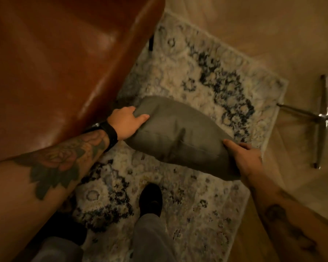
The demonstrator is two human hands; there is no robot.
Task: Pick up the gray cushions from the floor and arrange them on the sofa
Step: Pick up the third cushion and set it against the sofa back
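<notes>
- The soft gray fabric cushion (180, 137) hung above the pale blue-patterned rug (206, 76), beside the brown leather sofa (55, 63).
- Its long axis ran from the sofa edge slantwise down toward the right.
- The left hand (127, 122) had fingers closed around the upper-left corner.
- The right hand (244, 159) pinched the lower-right corner.

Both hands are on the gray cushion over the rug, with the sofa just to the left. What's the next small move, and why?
Probably swing the gray cushion left and up onto the brown sofa. The left hand and the right hand each grip one end of it above the patterned rug. The sofa seat lies right beside the left hand, and no cushion shows on the part in view.
</notes>
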